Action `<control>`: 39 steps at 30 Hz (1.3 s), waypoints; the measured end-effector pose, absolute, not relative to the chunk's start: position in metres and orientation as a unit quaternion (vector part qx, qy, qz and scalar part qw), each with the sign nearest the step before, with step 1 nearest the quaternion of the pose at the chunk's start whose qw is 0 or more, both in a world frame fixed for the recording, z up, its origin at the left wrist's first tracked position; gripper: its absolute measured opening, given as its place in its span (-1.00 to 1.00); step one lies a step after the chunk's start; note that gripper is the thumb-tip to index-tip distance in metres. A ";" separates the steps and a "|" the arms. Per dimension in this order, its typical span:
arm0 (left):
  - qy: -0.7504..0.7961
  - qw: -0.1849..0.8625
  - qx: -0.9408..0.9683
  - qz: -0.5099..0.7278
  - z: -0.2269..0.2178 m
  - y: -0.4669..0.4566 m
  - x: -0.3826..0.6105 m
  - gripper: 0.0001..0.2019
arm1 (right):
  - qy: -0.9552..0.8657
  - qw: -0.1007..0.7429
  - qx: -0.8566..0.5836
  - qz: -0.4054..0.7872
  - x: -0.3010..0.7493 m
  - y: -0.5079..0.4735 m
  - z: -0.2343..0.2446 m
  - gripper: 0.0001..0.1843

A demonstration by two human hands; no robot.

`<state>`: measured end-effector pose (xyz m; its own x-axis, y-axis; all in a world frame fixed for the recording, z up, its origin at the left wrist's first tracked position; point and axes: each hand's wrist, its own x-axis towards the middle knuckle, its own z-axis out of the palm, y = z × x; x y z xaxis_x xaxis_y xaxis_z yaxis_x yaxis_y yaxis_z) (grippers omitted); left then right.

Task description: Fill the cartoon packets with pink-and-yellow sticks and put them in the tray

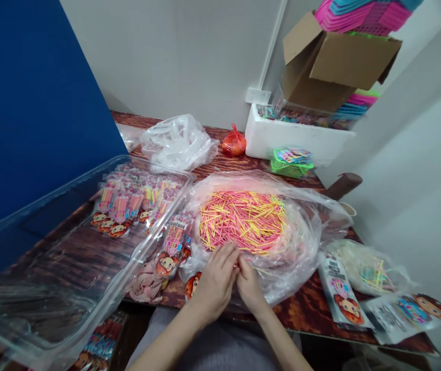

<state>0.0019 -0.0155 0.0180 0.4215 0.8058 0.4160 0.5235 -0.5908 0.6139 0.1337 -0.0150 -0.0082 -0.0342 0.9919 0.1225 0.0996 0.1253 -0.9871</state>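
Note:
My left hand [217,275] and my right hand [249,285] meet at the near edge of an open clear plastic bag [301,260]. Their fingers are closed and pressed against each other; whatever lies between them is hidden. Just beyond the fingertips, the bag holds a heap of thin pink and yellow sticks [243,219]. Beside my left hand lies a filled packet [174,237] with a cartoon face at its bottom. Part of another packet [192,285] shows next to my left wrist.
A clear plastic tub [128,263] with several filled packets [122,203] stands left. Flat packets [342,293] and a smaller bag of sticks [375,273] lie right. Behind are a crumpled bag [180,141], red-netted fruit [234,143], a green basket [290,167] and a white foam box [298,138].

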 end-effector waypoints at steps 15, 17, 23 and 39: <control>0.443 0.182 0.819 0.316 0.011 -0.020 0.002 -0.48 | -0.555 0.508 -0.491 0.439 0.128 -0.021 -0.009 -0.74; 0.484 0.196 0.789 0.322 0.004 -0.022 -0.002 -0.60 | -0.554 0.498 -0.509 0.431 0.132 -0.021 -0.011 -0.79; 0.510 0.172 0.810 0.233 -0.009 -0.026 -0.003 -0.65 | -0.503 0.528 -0.517 0.448 0.138 -0.020 -0.014 -0.80; 0.509 0.298 0.729 0.347 -0.015 -0.012 -0.011 -0.80 | -0.378 0.583 -0.498 0.520 0.149 -0.026 -0.003 -0.72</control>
